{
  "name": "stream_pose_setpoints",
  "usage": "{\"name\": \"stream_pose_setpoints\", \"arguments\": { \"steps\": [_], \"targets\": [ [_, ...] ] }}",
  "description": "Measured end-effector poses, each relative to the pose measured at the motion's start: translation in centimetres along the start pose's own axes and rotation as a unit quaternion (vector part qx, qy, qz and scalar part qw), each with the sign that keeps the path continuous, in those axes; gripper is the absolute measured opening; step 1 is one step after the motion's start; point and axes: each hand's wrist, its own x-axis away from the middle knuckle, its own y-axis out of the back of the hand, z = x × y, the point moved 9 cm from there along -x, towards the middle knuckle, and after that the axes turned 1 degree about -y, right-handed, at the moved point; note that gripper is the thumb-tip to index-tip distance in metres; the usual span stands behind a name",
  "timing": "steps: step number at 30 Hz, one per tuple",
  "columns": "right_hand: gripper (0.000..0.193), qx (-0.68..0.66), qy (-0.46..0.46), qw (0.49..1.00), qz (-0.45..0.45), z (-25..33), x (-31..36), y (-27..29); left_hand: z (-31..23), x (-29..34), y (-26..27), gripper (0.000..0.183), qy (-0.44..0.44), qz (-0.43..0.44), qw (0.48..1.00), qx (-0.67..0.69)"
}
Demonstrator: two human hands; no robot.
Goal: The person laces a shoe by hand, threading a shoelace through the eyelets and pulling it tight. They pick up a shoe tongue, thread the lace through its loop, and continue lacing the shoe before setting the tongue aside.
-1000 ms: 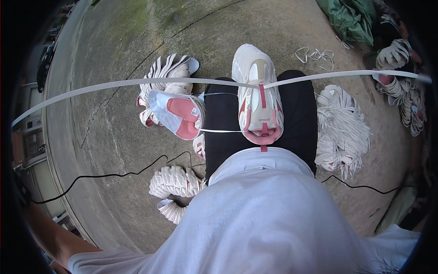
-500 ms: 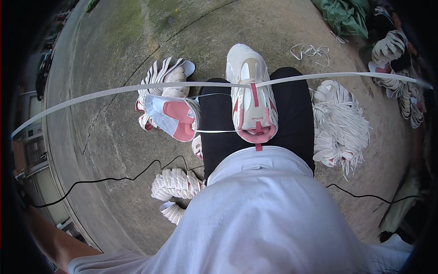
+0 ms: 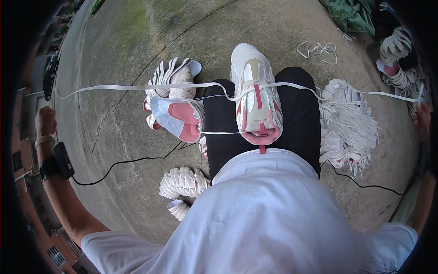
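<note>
On my thighs rests a white and pink sneaker (image 3: pixel 259 102), toe pointing away from me. A flat white shoelace (image 3: pixel 182 86) passes across its front eyelets and stretches out wavy to both sides. At the far left my left hand (image 3: pixel 45 121) is closed in a fist; the lace's left end curls down towards it, though the grip itself is hard to see. By the right rim my right hand (image 3: pixel 422 115) is closed on the lace's other end, partly in shadow. A thin white strand also runs from the sneaker to a blue-grey and pink shoe piece (image 3: pixel 175 116) beside my left knee.
Stacked shoe uppers (image 3: pixel 171 77) lie on the concrete at left, with another curved stack (image 3: pixel 185 182) nearer. A heap of white laces (image 3: pixel 349 123) covers shoes at right. Loose laces (image 3: pixel 317 50), a green bag (image 3: pixel 351 16) and more shoes (image 3: pixel 396 45) are beyond. A black cable (image 3: pixel 123 162) hangs from my left wrist device.
Both hands have come into view, moving inward from the sides. The lace, taut before, has gone slack and wavy. The sneaker stays on my lap.
</note>
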Motion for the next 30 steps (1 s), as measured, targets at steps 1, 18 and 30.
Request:
{"name": "stream_pose_setpoints", "arguments": {
  "steps": [1,18,30],
  "targets": [
    [0.005,-0.067,-0.021,0.994,0.086,-2.4,-1.8,-7.5,-4.0,3.9,-6.1,0.017,-0.027,0.124,0.992,-0.024],
    [0.007,-0.518,0.182,0.793,0.265,27.2,12.4,-37.6,-44.0,35.9,-14.9,0.019,-0.645,0.036,0.672,0.363],
    [0.004,-0.533,0.298,0.766,0.200,28.2,12.2,-36.7,-44.0,36.5,-15.6,0.023,-0.678,-0.029,0.699,0.225]
  ]
}}
